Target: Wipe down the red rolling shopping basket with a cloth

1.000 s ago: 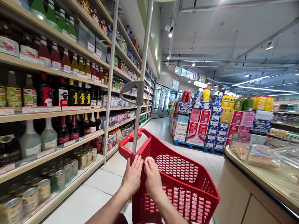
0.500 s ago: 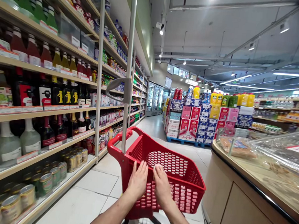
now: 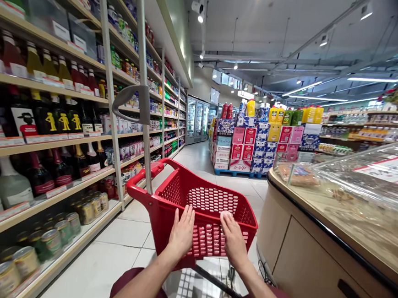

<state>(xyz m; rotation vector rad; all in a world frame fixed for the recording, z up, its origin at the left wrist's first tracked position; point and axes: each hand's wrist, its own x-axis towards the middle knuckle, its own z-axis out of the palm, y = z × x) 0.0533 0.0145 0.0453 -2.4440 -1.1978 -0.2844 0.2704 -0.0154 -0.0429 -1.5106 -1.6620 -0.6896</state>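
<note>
Left hand (image 3: 182, 232), flat, and right hand (image 3: 232, 236), holding white wad (image 3: 226, 213), draw apart along red cart (image 3: 205, 241); right reaches toward five o'clock, lengthening rim (image 3: 207, 218) covered.

No word, brand or number is legible with certainty. Left of frame: red-and-white price tags (image 3: 5, 142) line the shelf edges, print too small. Upper left: white cards (image 3: 61, 31) on clear boxes, likewise unread. Among the dark bottles, one white label (image 3: 25, 120) carries a figure in a hat; three bottles (image 3: 51, 122) bear yellow figures. Centre: red cartons (image 3: 248, 152) show white code-like squares; large red characters on the white carton (image 3: 241, 166) below are indistinct. Upper centre: lit hanging sign (image 3: 245, 95), unreadable. Right: red-and-white notice (image 3: 392, 169) on the clear counter cover, text unresolved.
</note>
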